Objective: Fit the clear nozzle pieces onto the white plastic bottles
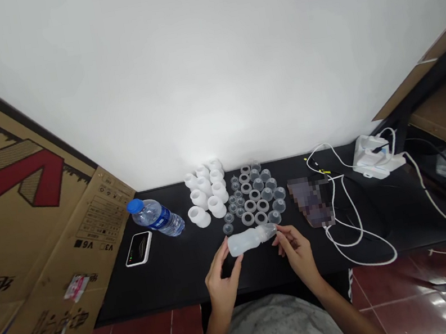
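Frosted plastic baby bottle (249, 240): sideways between both hands
Left hand (223, 276): clasping its base
Right hand (298, 251): pinching its neck, apart from left

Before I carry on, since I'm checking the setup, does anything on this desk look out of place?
The white cable sprawls in loose loops across the black desk, looking untidy beside the neatly grouped clear bottle parts.

A cardboard carton (31, 222) is showing a large red V-shaped mark (32, 176) and the printed codes "V6" (83, 243) and "V3" (108, 247) on its side panel. Its black Chinese characters are appearing too blurred to read, and the blue label on the water bottle (158, 217) is showing nothing legible.
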Demonstrator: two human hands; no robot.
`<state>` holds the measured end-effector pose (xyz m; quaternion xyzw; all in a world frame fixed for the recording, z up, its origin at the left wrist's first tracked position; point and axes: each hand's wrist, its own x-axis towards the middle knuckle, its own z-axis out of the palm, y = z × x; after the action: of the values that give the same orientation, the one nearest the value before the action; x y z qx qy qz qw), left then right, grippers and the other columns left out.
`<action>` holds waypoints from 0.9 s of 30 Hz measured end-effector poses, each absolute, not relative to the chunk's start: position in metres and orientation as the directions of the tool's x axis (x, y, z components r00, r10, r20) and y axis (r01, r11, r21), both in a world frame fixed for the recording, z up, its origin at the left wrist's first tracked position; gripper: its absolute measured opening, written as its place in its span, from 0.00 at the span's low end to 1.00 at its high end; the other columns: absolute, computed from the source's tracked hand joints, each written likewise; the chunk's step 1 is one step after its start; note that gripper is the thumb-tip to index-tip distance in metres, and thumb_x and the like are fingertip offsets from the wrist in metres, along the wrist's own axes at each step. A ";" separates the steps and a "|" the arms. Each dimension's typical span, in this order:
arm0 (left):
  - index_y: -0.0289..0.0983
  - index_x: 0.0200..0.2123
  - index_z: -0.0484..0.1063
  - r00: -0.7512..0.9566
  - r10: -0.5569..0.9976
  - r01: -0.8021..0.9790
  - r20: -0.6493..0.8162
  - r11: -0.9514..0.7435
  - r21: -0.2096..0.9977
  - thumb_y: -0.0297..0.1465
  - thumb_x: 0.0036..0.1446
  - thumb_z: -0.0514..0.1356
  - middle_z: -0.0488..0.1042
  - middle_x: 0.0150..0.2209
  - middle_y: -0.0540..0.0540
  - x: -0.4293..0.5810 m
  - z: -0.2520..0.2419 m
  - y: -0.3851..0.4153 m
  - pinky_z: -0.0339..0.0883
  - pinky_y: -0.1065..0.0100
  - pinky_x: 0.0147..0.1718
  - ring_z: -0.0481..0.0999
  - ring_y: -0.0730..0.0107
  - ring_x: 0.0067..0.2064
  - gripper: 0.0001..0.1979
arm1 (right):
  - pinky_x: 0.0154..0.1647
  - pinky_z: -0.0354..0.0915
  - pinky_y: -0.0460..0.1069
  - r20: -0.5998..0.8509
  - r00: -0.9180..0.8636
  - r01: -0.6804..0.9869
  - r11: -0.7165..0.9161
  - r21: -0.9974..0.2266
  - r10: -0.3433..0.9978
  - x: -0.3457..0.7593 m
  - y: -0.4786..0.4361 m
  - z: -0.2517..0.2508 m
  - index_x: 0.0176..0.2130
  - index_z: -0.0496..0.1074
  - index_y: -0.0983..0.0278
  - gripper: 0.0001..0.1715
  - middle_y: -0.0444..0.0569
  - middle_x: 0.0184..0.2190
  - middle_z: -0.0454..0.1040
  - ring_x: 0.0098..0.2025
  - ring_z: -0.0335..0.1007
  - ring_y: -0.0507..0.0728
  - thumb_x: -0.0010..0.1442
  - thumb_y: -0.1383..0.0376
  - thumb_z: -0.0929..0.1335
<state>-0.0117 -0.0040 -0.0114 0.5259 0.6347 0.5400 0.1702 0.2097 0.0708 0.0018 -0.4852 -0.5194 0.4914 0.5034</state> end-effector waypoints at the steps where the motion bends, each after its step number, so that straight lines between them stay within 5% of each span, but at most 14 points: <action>1: 0.41 0.65 0.75 -0.407 0.844 0.471 0.350 -0.135 0.872 0.36 0.67 0.69 0.80 0.62 0.39 -0.012 -0.014 -0.004 0.81 0.51 0.59 0.85 0.52 0.58 0.25 | 0.25 0.69 0.48 0.049 -0.039 0.017 0.049 -0.999 0.998 0.210 0.071 0.001 0.52 0.78 0.62 0.20 0.46 0.28 0.79 0.25 0.72 0.54 0.72 0.50 0.71; 10: 0.39 0.57 0.81 -0.404 0.813 0.525 0.419 -0.169 0.834 0.33 0.67 0.69 0.82 0.60 0.39 -0.018 -0.023 -0.004 0.81 0.51 0.60 0.84 0.51 0.59 0.17 | 0.24 0.70 0.46 0.073 -0.103 0.082 0.081 -0.993 0.992 0.212 0.068 -0.002 0.55 0.77 0.62 0.22 0.43 0.26 0.74 0.25 0.71 0.54 0.72 0.50 0.71; 27: 0.42 0.58 0.82 -0.341 0.766 0.593 0.544 -0.274 0.757 0.28 0.65 0.70 0.84 0.57 0.40 -0.020 -0.021 -0.005 0.84 0.50 0.55 0.87 0.50 0.54 0.18 | 0.22 0.66 0.45 0.023 -0.157 0.043 0.031 -0.999 0.987 0.212 0.068 -0.007 0.49 0.76 0.62 0.21 0.40 0.22 0.72 0.22 0.68 0.52 0.69 0.49 0.74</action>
<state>-0.0202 -0.0054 -0.0212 0.5687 0.5974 0.5601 0.0774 0.2121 0.0677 -0.0070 -0.4634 -0.5556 0.5196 0.4545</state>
